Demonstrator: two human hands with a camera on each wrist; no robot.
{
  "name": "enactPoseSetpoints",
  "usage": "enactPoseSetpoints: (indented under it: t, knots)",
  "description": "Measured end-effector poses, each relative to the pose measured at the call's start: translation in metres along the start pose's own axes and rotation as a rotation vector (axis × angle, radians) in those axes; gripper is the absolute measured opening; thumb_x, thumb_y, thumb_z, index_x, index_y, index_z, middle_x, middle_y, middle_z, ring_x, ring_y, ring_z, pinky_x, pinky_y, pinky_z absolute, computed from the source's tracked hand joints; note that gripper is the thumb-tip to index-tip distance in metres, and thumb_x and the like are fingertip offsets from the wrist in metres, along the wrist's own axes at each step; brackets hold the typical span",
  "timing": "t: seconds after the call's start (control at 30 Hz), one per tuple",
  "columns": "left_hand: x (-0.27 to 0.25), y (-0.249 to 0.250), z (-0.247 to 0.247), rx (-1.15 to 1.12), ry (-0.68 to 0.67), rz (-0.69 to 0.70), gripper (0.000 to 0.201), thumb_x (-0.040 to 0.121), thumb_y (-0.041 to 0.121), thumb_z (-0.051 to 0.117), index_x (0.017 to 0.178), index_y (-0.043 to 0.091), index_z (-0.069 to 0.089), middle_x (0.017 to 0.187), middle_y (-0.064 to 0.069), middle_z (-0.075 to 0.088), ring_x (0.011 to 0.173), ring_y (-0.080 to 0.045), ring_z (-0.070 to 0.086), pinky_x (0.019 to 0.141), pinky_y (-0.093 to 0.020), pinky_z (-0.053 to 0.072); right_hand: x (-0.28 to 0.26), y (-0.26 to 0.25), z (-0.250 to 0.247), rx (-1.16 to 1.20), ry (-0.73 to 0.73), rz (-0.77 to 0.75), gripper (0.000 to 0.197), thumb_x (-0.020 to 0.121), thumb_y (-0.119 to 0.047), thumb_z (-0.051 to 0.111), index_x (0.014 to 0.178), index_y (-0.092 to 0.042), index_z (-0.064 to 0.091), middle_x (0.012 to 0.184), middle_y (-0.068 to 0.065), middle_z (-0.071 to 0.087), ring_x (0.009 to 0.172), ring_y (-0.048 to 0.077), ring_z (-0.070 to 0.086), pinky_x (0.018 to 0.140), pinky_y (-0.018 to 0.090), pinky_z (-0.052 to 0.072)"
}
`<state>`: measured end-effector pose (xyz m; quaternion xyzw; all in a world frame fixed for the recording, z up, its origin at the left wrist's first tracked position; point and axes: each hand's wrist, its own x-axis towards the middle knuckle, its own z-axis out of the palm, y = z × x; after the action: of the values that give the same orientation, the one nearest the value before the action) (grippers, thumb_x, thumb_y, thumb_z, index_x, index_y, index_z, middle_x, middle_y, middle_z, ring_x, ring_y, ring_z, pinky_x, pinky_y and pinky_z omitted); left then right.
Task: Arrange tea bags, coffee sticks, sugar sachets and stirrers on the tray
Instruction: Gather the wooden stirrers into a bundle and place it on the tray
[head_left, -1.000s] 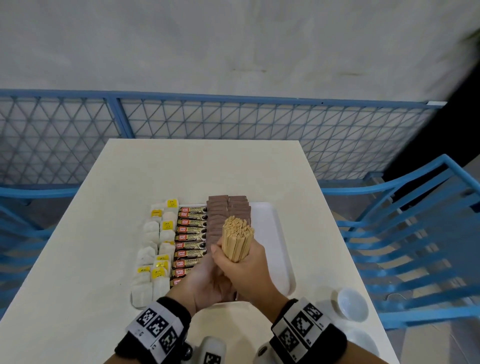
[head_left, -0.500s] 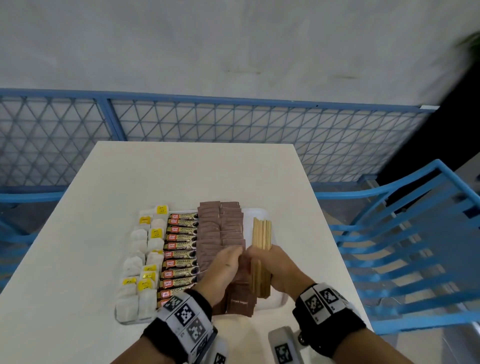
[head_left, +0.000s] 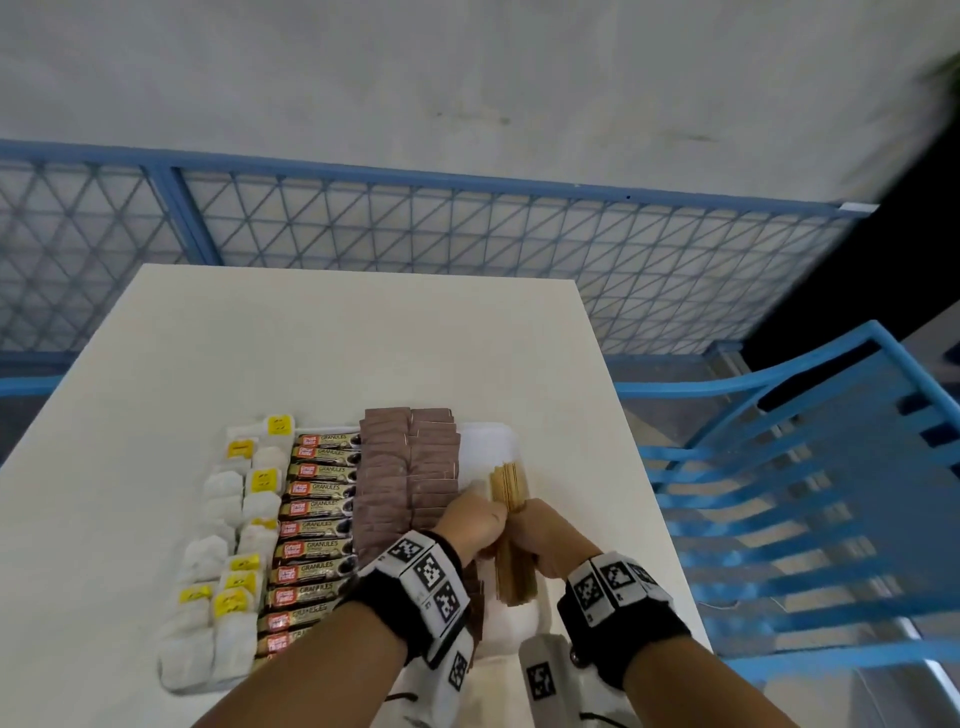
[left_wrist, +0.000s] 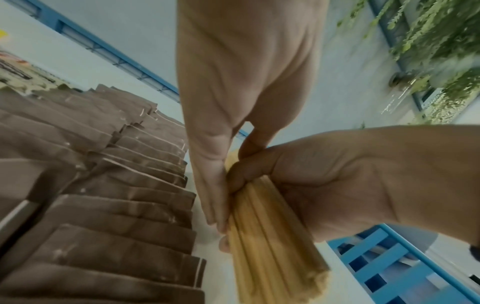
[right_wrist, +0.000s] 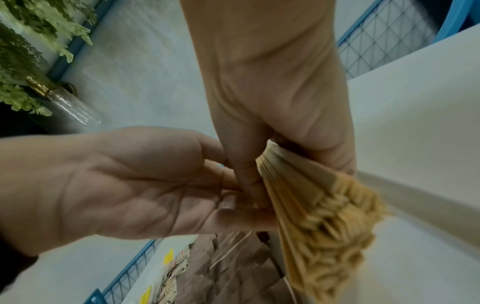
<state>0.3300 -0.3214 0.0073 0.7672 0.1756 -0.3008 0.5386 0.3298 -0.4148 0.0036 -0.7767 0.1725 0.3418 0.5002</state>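
Observation:
A white tray (head_left: 488, 441) on the table carries rows of tea bags (head_left: 223, 519), coffee sticks (head_left: 317, 525) and brown sugar sachets (head_left: 405, 467) (left_wrist: 103, 185). A bundle of wooden stirrers (head_left: 508, 486) (left_wrist: 272, 246) (right_wrist: 324, 205) lies lengthwise in the tray's right part, just right of the sachets. My right hand (head_left: 550, 538) (left_wrist: 350, 181) (right_wrist: 272, 82) grips the bundle, thumb across its top. My left hand (head_left: 475, 519) (left_wrist: 233, 82) (right_wrist: 130, 181) pinches its left side between thumb and fingers. The hands hide the middle of the bundle.
The table (head_left: 311, 338) has bare surface beyond the tray; its right edge runs close to the stirrers. A blue slatted chair (head_left: 805, 493) stands to the right. A blue mesh fence (head_left: 415, 234) runs behind the table.
A second ago both hands held the stirrers upright above the tray. The bundle now lies flat in the tray's right part, both hands still on it.

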Motion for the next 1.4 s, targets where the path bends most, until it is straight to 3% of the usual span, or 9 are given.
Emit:
enactPoseSetpoints:
  t: [0.17, 0.43, 0.63, 0.7, 0.77, 1.0, 1.1, 1.27, 1.4]
  knots:
    - [0.005, -0.006, -0.001, 0.147, 0.045, 0.029, 0.033, 0.094, 0.016, 0.041, 0.111, -0.006, 0.058, 0.109, -0.024, 0.062, 0.103, -0.035, 0.059, 0.086, -0.037, 0.048, 0.01, 0.002, 0.001, -0.225, 0.059, -0.028, 0.015, 0.086, -0.008, 0.053, 0.07, -0.008, 0.054, 0.086, 0.014, 0.059, 0.083, 0.026, 0.057, 0.083, 0.039, 0.051]
    - [-0.001, -0.002, 0.0, 0.13, 0.014, 0.015, 0.021, 0.093, 0.012, 0.041, 0.078, 0.006, 0.054, 0.067, -0.003, 0.045, 0.064, -0.017, 0.047, 0.053, -0.023, 0.036, -0.004, -0.007, -0.003, -0.625, 0.126, -0.081, 0.037, 0.093, -0.016, 0.045, 0.058, -0.016, 0.034, 0.062, -0.004, 0.039, 0.065, 0.016, 0.045, 0.056, 0.018, 0.037]
    - [-0.01, -0.006, -0.003, 0.195, 0.009, 0.084, 0.024, 0.096, 0.01, 0.037, 0.104, 0.003, 0.058, 0.091, -0.007, 0.058, 0.079, -0.016, 0.055, 0.068, -0.022, 0.042, -0.005, -0.002, 0.0, -0.858, 0.132, -0.154, 0.036, 0.094, -0.017, 0.042, 0.059, -0.013, 0.036, 0.068, 0.001, 0.047, 0.085, 0.021, 0.057, 0.085, 0.03, 0.048]
    - [-0.018, -0.007, -0.008, 0.236, 0.038, 0.122, 0.034, 0.097, 0.012, 0.037, 0.128, 0.006, 0.051, 0.124, -0.009, 0.056, 0.109, -0.02, 0.054, 0.082, -0.02, 0.038, -0.006, 0.003, -0.001, -0.766, 0.176, -0.134, 0.028, 0.094, -0.018, 0.043, 0.071, -0.006, 0.053, 0.086, 0.01, 0.058, 0.091, 0.025, 0.06, 0.083, 0.03, 0.047]
    - [-0.029, -0.008, -0.014, 0.257, 0.066, 0.196, 0.036, 0.098, 0.014, 0.037, 0.132, 0.01, 0.048, 0.133, -0.006, 0.052, 0.103, -0.01, 0.055, 0.079, -0.014, 0.037, -0.007, 0.01, -0.004, -0.644, 0.248, -0.152, 0.026, 0.094, -0.017, 0.044, 0.098, 0.003, 0.06, 0.105, 0.018, 0.062, 0.095, 0.03, 0.058, 0.08, 0.031, 0.045]
    - [-0.074, -0.057, -0.076, 0.266, 0.32, 0.417, 0.017, 0.093, 0.014, 0.052, 0.107, 0.018, 0.063, 0.106, 0.007, 0.061, 0.097, -0.008, 0.056, 0.074, -0.01, 0.04, -0.018, 0.04, -0.006, -0.53, 0.327, -0.175, 0.039, 0.09, -0.023, 0.054, 0.122, -0.002, 0.043, 0.12, 0.013, 0.049, 0.104, 0.025, 0.055, 0.089, 0.029, 0.048]
    - [-0.089, -0.106, -0.119, 0.208, 0.507, 0.359, 0.017, 0.088, 0.006, 0.06, 0.1, 0.016, 0.065, 0.107, -0.007, 0.059, 0.091, -0.02, 0.06, 0.072, -0.015, 0.043, -0.025, 0.058, -0.001, -0.569, 0.273, -0.129, 0.04, 0.09, -0.015, 0.049, 0.127, -0.004, 0.038, 0.124, 0.014, 0.044, 0.111, 0.025, 0.048, 0.091, 0.026, 0.041]
    - [-0.125, -0.194, -0.171, 0.318, 0.64, -0.008, 0.102, 0.037, 0.062, 0.051, 0.122, 0.007, 0.057, 0.108, -0.017, 0.056, 0.115, -0.037, 0.045, 0.098, -0.045, 0.038, -0.04, 0.08, 0.012, -0.657, 0.182, -0.105, 0.033, 0.082, -0.003, 0.051, 0.111, -0.008, 0.035, 0.108, 0.007, 0.035, 0.095, 0.02, 0.041, 0.082, 0.021, 0.04]
    - [-0.135, -0.22, -0.176, 0.303, 0.54, -0.069, 0.126, 0.019, 0.056, 0.051, 0.132, -0.001, 0.045, 0.104, -0.015, 0.045, 0.117, -0.036, 0.041, 0.094, -0.04, 0.038, -0.046, 0.086, 0.022, -0.669, 0.212, -0.048, 0.048, 0.08, -0.003, 0.059, 0.12, -0.006, 0.034, 0.121, 0.01, 0.035, 0.109, 0.026, 0.048, 0.09, 0.026, 0.045]
